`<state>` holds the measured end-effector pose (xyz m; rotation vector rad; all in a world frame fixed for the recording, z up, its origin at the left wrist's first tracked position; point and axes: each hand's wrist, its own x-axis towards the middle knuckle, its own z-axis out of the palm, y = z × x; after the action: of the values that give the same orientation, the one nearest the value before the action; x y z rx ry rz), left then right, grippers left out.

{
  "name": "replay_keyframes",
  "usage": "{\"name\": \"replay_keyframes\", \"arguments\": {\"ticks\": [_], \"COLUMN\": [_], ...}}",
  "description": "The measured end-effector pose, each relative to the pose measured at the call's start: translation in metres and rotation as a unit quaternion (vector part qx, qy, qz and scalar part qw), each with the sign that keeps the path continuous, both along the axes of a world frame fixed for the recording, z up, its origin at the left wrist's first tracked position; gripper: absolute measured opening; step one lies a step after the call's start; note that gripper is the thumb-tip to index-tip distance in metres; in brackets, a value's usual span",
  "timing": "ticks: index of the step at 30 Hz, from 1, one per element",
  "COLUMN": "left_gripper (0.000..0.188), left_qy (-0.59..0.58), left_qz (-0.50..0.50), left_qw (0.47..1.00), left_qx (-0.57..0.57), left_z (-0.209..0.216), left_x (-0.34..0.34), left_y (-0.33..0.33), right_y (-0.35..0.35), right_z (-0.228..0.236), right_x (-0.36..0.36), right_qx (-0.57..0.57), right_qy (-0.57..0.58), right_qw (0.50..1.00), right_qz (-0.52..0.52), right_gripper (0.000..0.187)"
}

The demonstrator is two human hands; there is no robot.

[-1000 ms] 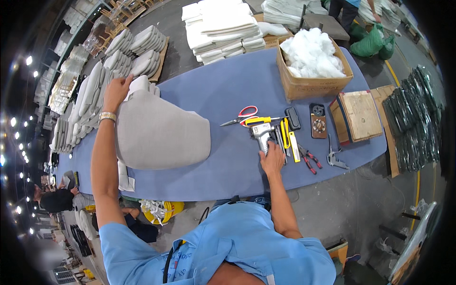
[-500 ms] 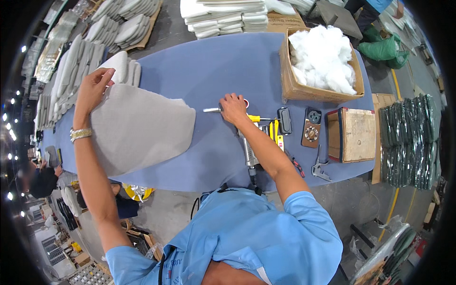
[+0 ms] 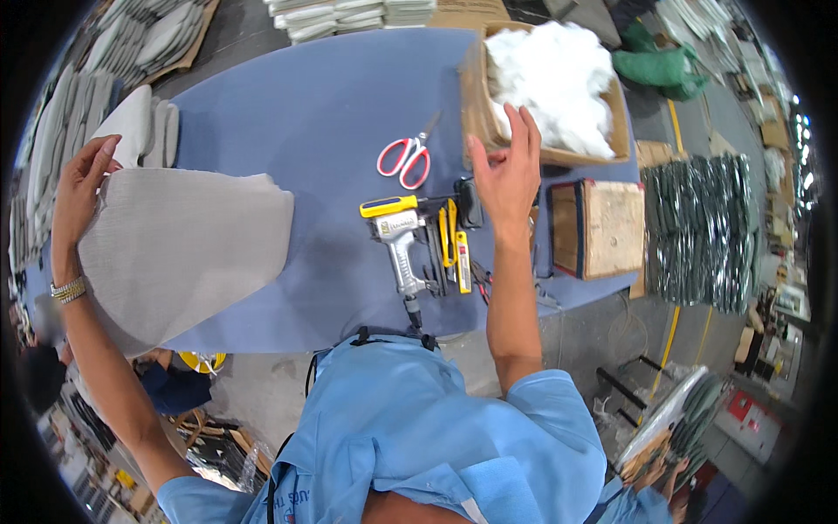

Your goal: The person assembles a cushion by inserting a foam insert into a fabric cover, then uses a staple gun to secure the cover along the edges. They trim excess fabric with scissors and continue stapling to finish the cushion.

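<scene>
A light grey fabric cushion cover (image 3: 188, 249) lies flat at the left of the blue-covered table. At its far left corner my left hand (image 3: 83, 188) is closed, thumb and fingers pinching the edge; the fingertips are partly hidden. My right hand (image 3: 511, 175) is raised with its fingers apart and holds nothing. It hovers by the near side of a cardboard box (image 3: 546, 155) heaped with white fibre stuffing (image 3: 559, 83). Left of this hand, red-and-white scissors (image 3: 406, 162) lie on the table.
Nearer me lie a yellow-handled screwdriver (image 3: 388, 207), a silver air stapler (image 3: 401, 249) and yellow utility knives (image 3: 449, 231). A smaller worn box (image 3: 607, 229) stands at the right. Stacked grey cushions (image 3: 131, 127) are at the far left, wrapped dark green bundles (image 3: 698, 231) beyond the right edge.
My right hand has let go of the scissors and moved right toward the stuffing box. The scissors now lie uncovered. My left hand stays at the cover's corner while the whole view shifts.
</scene>
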<state>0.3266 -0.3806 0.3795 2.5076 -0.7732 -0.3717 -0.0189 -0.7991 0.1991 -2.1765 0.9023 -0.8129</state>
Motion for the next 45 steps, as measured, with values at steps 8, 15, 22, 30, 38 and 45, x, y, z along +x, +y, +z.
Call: {"name": "replay_keyframes", "arguments": {"ticks": [8,15,22,30,38,45], "left_gripper": [0.049,0.055,0.052,0.049,0.047,0.035], "left_qy": [-0.01,-0.134,-0.154,-0.168,-0.12,-0.135], "left_qz": [-0.001,-0.044,-0.034,-0.013,0.02,-0.023], "left_qw": [1.0,0.99,0.987,0.984,0.992,0.985], "left_qx": [0.021,-0.009,-0.03,-0.05,-0.045,-0.103], "left_z": [0.012,0.004,0.002,0.008,0.009,0.017], "left_x": [-0.008,-0.048,-0.037,-0.074,-0.08,-0.093], "left_y": [0.005,0.017,0.004,-0.018,0.009,-0.027], "right_y": [-0.154,-0.092,0.168,0.163,0.115,0.095], "right_z": [-0.048,-0.032,-0.135,-0.171,-0.161,-0.158], "right_x": [-0.053,-0.084,-0.088,-0.107,-0.109,0.023], "right_qx": [-0.211,-0.148,0.017,-0.039,-0.069,-0.098], "right_qy": [0.27,0.021,0.199,0.126,0.153,0.318], "right_qw": [0.936,0.987,0.96,0.983,0.969,0.891], "right_qz": [-0.086,-0.065,0.196,0.125,0.184,0.31], "right_gripper": [0.055,0.037,0.064,0.065,0.058,0.038]}}
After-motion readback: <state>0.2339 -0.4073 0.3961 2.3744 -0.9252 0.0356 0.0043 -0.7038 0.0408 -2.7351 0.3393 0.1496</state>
